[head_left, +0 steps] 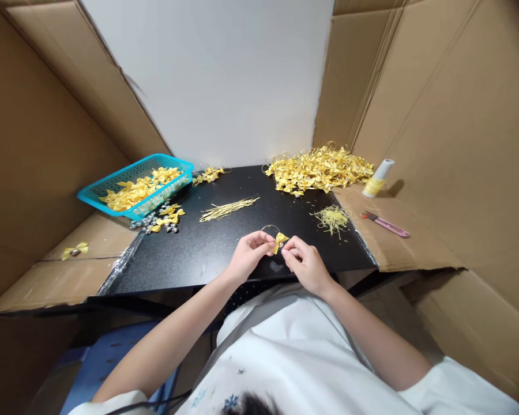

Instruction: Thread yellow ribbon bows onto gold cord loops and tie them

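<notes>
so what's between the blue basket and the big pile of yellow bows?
In the head view, a small bunch of yellow bows lies just right of the basket, then black tabletop up to the pile.

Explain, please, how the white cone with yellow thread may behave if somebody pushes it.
The white cone would probably tip fairly easily, since it stands tall on a narrow base. Once fallen, it may roll, because its sides look round.
</notes>
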Action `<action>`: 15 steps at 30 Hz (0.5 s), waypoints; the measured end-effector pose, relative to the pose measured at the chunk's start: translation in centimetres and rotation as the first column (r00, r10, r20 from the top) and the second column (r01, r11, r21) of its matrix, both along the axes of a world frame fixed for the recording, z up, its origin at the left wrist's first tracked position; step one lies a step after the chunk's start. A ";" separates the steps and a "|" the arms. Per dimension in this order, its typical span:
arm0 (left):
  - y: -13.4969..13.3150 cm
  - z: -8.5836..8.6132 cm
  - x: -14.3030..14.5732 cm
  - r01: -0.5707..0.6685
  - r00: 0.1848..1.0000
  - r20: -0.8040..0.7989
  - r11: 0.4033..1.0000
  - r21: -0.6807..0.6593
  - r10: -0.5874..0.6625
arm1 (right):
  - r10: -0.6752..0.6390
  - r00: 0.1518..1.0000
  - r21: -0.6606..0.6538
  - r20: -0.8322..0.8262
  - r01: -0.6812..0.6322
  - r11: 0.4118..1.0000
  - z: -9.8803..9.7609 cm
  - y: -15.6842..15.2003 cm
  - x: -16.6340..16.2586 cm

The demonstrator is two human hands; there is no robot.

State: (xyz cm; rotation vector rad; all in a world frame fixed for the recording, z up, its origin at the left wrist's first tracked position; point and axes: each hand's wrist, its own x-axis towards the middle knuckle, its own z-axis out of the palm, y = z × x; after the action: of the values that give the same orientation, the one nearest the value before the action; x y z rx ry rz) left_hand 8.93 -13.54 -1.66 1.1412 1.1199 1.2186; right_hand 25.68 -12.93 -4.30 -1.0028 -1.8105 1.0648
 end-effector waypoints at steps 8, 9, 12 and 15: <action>-0.2 0.2 0.1 -0.011 0.999 -0.037 1.000 0.023 0.012 | 0.014 0.999 -0.026 -0.036 -0.015 1.000 0.2 -0.1 0.1; -0.2 0.2 0.1 -0.011 0.999 -0.039 1.000 0.026 0.012 | 0.017 0.999 -0.023 -0.039 -0.017 1.000 0.2 -0.1 0.1; -0.2 0.1 0.0 -0.006 0.999 -0.051 0.999 0.034 0.008 | 0.019 0.999 -0.016 -0.042 -0.019 1.000 0.2 -0.1 0.1; -0.3 0.2 0.0 0.003 0.998 -0.058 0.999 0.037 -0.001 | 0.024 0.999 -0.006 -0.048 -0.025 1.000 0.1 0.0 0.1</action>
State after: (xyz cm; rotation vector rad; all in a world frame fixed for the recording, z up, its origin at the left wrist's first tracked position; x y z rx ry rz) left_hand 8.93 -13.80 -1.43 1.2122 1.1435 1.2164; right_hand 25.79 -12.97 -4.16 -0.9538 -1.7858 1.1015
